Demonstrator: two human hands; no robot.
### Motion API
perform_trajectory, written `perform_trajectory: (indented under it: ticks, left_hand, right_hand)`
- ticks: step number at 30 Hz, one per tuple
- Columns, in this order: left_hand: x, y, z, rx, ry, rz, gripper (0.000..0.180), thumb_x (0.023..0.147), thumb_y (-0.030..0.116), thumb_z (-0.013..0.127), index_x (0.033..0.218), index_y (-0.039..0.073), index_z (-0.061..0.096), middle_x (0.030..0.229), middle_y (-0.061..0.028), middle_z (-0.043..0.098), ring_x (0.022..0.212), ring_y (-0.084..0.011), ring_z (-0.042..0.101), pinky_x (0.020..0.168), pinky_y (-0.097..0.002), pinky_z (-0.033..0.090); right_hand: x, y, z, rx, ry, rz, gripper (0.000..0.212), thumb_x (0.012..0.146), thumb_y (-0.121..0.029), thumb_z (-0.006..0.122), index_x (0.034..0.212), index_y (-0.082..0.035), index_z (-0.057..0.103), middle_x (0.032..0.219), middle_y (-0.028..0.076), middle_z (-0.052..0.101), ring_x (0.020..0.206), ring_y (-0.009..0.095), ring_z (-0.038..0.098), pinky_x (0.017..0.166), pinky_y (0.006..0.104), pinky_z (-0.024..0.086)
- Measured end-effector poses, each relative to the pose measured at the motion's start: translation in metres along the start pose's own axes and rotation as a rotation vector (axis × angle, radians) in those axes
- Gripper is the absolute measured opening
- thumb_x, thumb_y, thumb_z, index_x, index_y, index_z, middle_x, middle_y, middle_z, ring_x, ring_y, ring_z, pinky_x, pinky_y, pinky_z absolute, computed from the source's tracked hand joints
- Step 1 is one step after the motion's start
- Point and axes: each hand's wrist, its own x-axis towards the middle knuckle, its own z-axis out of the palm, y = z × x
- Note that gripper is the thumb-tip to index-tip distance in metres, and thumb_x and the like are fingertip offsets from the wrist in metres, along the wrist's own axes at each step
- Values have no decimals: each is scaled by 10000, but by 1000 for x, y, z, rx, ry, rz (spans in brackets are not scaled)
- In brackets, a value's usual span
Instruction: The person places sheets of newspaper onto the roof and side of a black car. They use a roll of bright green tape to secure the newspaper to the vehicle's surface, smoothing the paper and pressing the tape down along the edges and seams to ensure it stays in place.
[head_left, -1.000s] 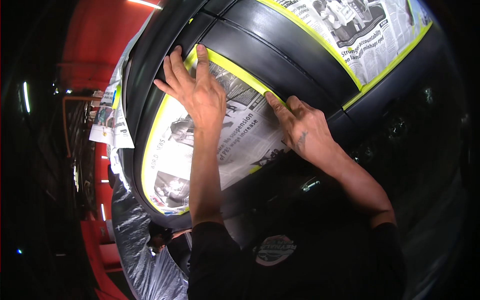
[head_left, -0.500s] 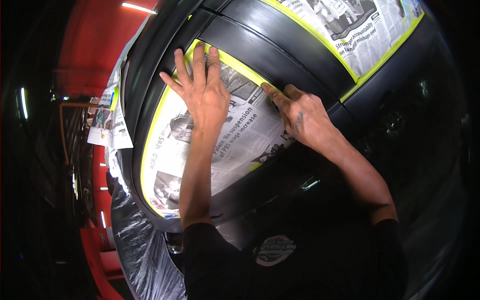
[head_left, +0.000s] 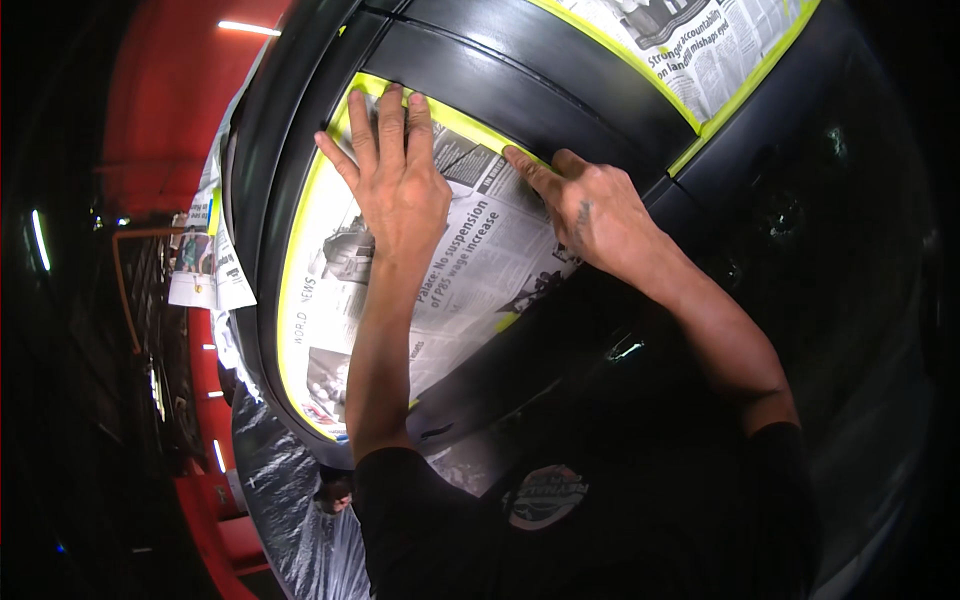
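Note:
My left hand [head_left: 405, 200] lies spread over a newspaper sheet [head_left: 470, 280] covering a panel in a curved black body. Its fingertips touch the bright yellow masking tape [head_left: 465, 122] along the sheet's upper edge. Farther right on that same strip, one outstretched digit of my right hand [head_left: 600, 215] presses on the tape. The other fingers of that hand are curled, and their underside is hidden. Yellow tape also borders the sheet's left side. My left forearm hides part of the newsprint.
Beyond a black strip [head_left: 530, 70], a second newspaper panel [head_left: 690, 60] is edged with yellow tape. Loose newspaper [head_left: 205, 270] hangs off the left side. Clear plastic sheeting [head_left: 290, 510] drapes at lower left. Farther left stands a red surface [head_left: 160, 120]. Dark glossy bodywork [head_left: 780, 220] extends right.
The whole view has shifted a little. My left fingertips have slid slightly right along the taped edge, away from the corner. My right hand stays at about the same place on the tape.

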Motion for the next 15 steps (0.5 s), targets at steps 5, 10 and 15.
perform_trajectory:
  ticks: [5, 10, 15]
  left_hand:
    - [-3, 5, 2, -47, -9, 19, 506, 904, -1, 587, 1399, 74, 657, 1489, -152, 557, 1507, -436, 399, 1200, -770, 170]
    - [-8, 14, 2, -93, -36, 44, 503, 904, 12, 592, 1399, 75, 654, 1487, -188, 543, 1497, -458, 398, 1196, -763, 182]
    - [-15, 28, 2, -141, -74, 67, 451, 962, 95, 621, 1411, 99, 653, 1499, -221, 523, 1495, -481, 388, 1197, -755, 173]
  right_hand:
    - [2, 0, -4, 3, -6, 17, 595, 881, -48, 639, 1475, -58, 606, 939, 216, 685, 714, 361, 731, 661, 451, 605]
    - [4, -2, -8, -20, -41, 54, 583, 894, -50, 631, 1476, -78, 612, 960, 216, 688, 758, 362, 740, 702, 453, 609]
    - [2, -2, -6, -29, -77, 97, 606, 892, -44, 633, 1496, -84, 594, 999, 217, 694, 811, 352, 749, 724, 438, 612]
